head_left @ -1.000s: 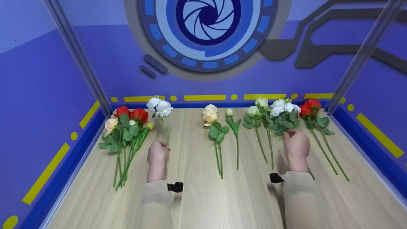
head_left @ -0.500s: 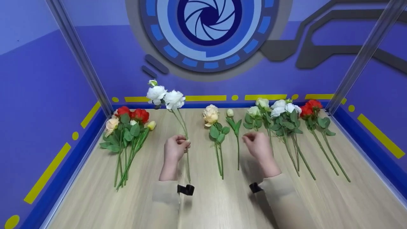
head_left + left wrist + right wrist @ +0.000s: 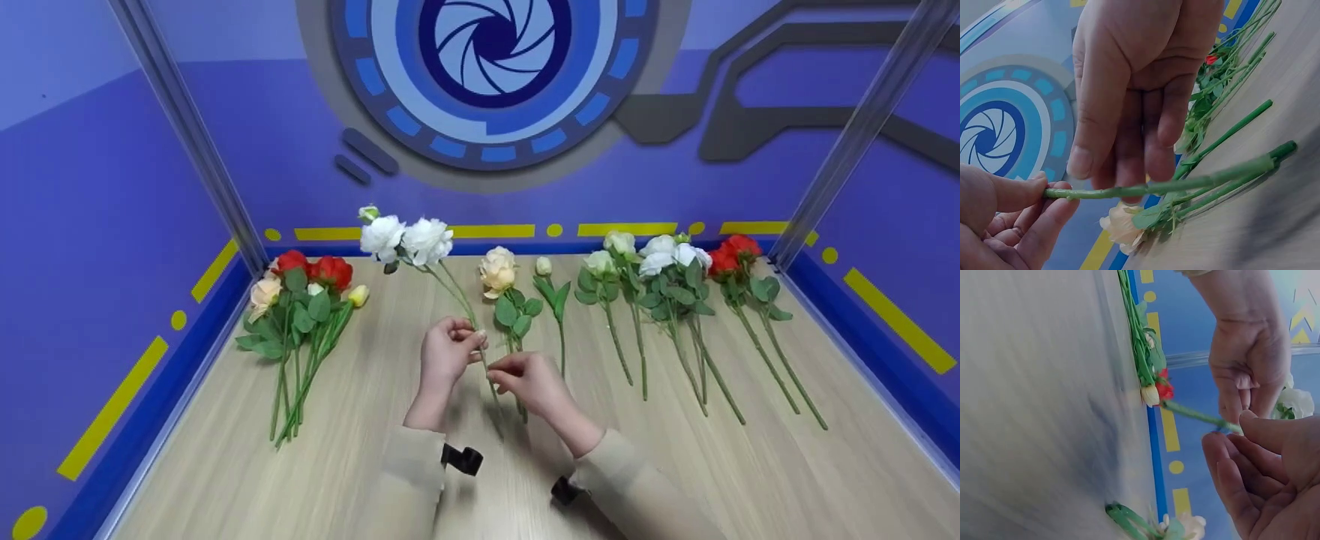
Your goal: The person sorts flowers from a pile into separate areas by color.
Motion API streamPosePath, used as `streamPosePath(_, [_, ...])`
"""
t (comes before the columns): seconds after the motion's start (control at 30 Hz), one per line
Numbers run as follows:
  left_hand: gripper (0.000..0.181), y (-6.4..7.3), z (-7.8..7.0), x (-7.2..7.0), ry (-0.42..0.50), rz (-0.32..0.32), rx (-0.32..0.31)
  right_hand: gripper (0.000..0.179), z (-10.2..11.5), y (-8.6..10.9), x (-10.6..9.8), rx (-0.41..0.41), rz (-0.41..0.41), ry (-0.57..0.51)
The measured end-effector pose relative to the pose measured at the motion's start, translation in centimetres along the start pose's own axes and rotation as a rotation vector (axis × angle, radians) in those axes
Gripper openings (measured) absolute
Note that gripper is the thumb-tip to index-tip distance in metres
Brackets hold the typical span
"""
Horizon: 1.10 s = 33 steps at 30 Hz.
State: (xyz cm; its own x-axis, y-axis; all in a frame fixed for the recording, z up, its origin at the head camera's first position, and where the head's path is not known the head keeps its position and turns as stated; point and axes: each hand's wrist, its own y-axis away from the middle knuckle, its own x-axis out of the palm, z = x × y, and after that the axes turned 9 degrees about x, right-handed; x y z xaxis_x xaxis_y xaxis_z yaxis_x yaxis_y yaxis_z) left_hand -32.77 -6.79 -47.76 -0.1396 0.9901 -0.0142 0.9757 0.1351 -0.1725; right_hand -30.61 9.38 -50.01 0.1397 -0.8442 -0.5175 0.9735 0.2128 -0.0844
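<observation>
My left hand (image 3: 446,356) pinches the green stem of a white artificial flower spray (image 3: 427,241) between thumb and fingers, held up over the table. Two white blooms and a small bud lean to the left at its top. My right hand (image 3: 536,386) is beside the lower stem. In the left wrist view, the right hand's fairly straight fingers (image 3: 1131,169) lie behind the stem (image 3: 1202,183), with the thumb apart from it. The right wrist view shows the stem's lower part (image 3: 1193,414) extending past the right thumb and fingertips.
A bundle of red, peach and yellow flowers (image 3: 300,315) lies at left. Behind my hands are a peach rose (image 3: 498,271) and a pale tulip (image 3: 544,265). Farther right lie pale green roses (image 3: 600,262), white flowers (image 3: 656,255) and red flowers (image 3: 739,245). Blue walls enclose the table.
The left hand has lifted the white spray off the table and carried it right. The right hand has left the white flowers at right and moved left to the held stem.
</observation>
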Motion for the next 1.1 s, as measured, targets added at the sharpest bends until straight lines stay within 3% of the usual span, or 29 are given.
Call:
streamPosePath(0.37, [0.020, 0.2, 0.5, 0.9, 0.017, -0.020, 0.003, 0.006, 0.0, 0.5, 0.4, 0.018, -0.068, 0.060])
streamPosePath(0.63, [0.021, 0.2, 0.5, 0.6, -0.053, 0.011, 0.036, 0.004, -0.3, 0.0, -0.5, 0.050, -0.058, -0.001])
streamPosePath(0.83, [0.020, -0.5, 0.8, -1.7, -0.277, -0.078, 0.073, 0.006, -0.7, -0.8, -2.7, 0.088, -0.126, -0.041])
streamPosePath(1.1, [0.032, -1.6, 2.1, -7.2, -0.532, -0.222, 0.008, 0.010, -2.1, -2.0, -7.7, 0.207, -0.205, -0.011])
